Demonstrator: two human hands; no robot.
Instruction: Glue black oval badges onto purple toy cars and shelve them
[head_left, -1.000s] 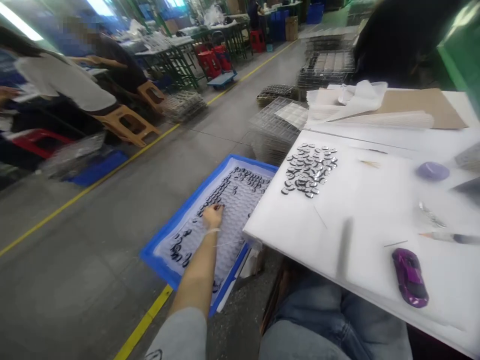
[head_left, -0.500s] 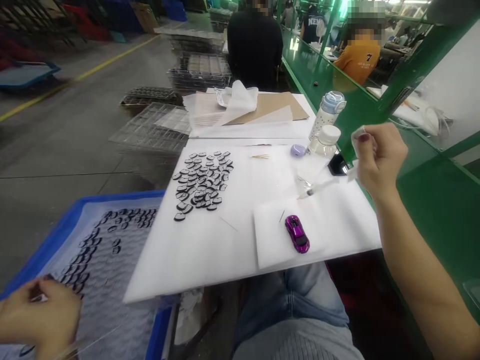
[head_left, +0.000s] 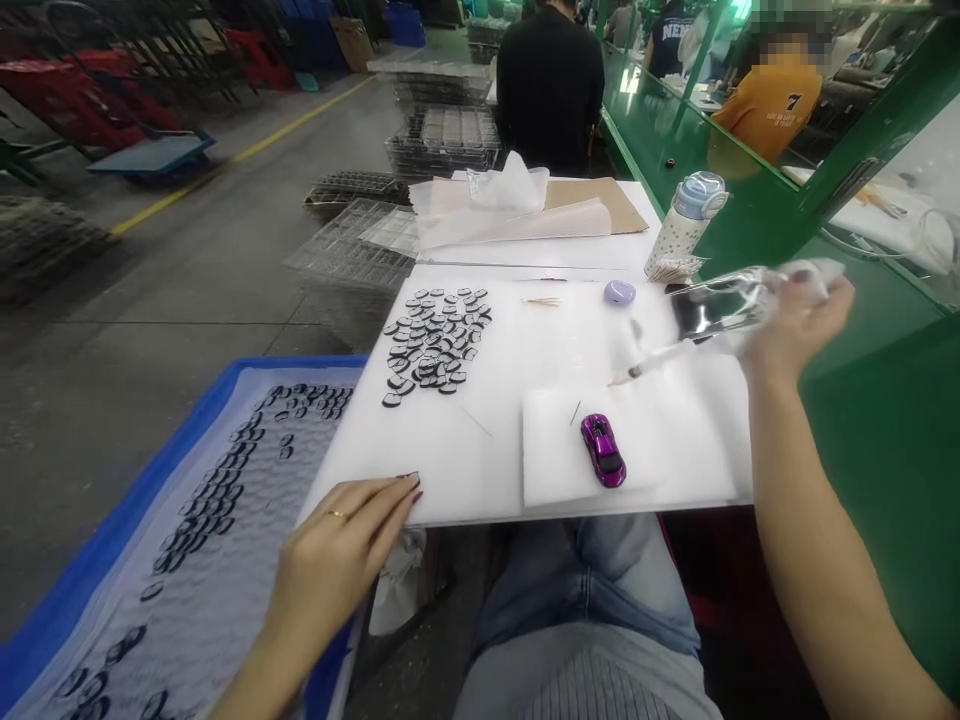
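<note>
Holding a clear, blurred bottle (head_left: 736, 298) by one end, with the right hand's (head_left: 796, 320) fingers clamped round it. Tipped toward nine o'clock from them, no longer upright on the surface (head_left: 457, 480). Away from the tray (head_left: 157, 475) now with the left hand (head_left: 337, 535), resting closely gathered fingers at the edge, past eight o'clock from the car (head_left: 604, 452); cannot tell if pinching anything.

left hand (head_left: 337, 540): gold ring (head_left: 335, 514), dark nails (head_left: 418, 496) | grey partly ribbed top (head_left: 592, 670) | blue jeans (head_left: 622, 575)
</note>
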